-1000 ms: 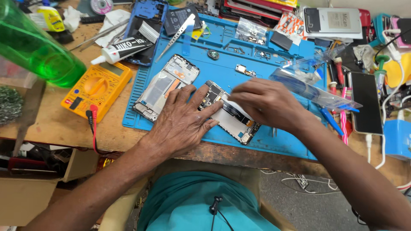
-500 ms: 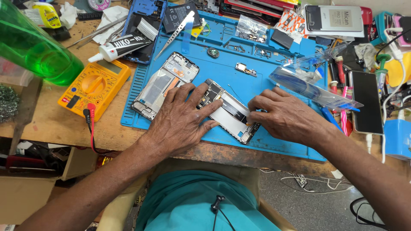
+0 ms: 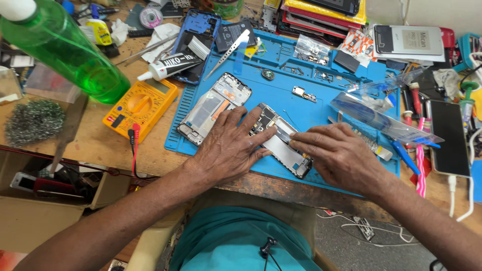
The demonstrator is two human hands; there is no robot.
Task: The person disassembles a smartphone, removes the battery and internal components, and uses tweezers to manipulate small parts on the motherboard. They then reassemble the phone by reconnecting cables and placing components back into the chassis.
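Note:
An opened phone body (image 3: 283, 148) lies slanted on the blue work mat (image 3: 301, 75). My left hand (image 3: 228, 145) rests flat on its left part, fingers spread, pinning it down. From the right, my right hand (image 3: 339, 155) has its fingertips pressed on the phone's upper edge, and I cannot tell whether it holds a small tool. A second phone frame (image 3: 213, 108) lies just left of my left hand.
A yellow multimeter (image 3: 140, 103) with red and black leads sits left of the mat. A green bottle (image 3: 65, 55), a glue tube (image 3: 168, 65), tweezers (image 3: 231, 47), plastic bags (image 3: 381, 113) and a charging phone (image 3: 449, 138) crowd the bench. The wooden bench edge runs under my wrists.
My right hand slid down and right off the phone's middle, so that only its fingertips rest on the phone's edge. My left hand has stayed on the phone.

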